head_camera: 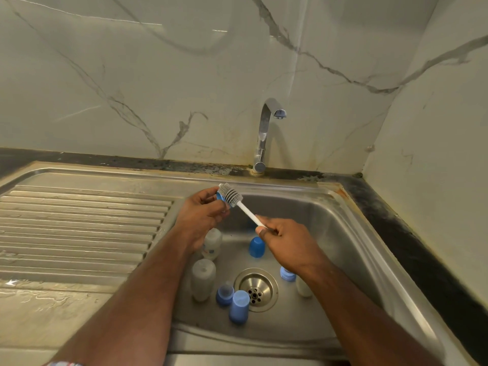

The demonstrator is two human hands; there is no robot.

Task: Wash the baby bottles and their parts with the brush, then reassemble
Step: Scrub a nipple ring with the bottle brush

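A steel sink (343, 233) fills the right half of the counter, its ribbed drainboard (79, 220) stretching to the left edge and a chrome tap (265, 133) rising from its back rim.

On the basin floor, two clear baby bottles lie along the left wall: one (202, 280) with its long axis running front to back, the other (213, 244) just behind it, partly hidden by the left wrist. A third bottle (303, 286) lies right of the drain (255, 289), mostly under the right forearm, with a blue ring (286, 273) at its top end. Blue caps stand or lie near the drain: one (257, 247) behind it, one (239, 307) at its front left, and a blue collar (225, 294) touching that cap.

Above the basin's back left corner, the brush (239, 204) slants from lower right up to upper left, grey bristle head uppermost. The right hand (285, 244) pinches the white handle's lower end between thumb and curled fingers. The left hand (200, 212) curls its fingers round a small blue part (220, 197), against which the bristles press.
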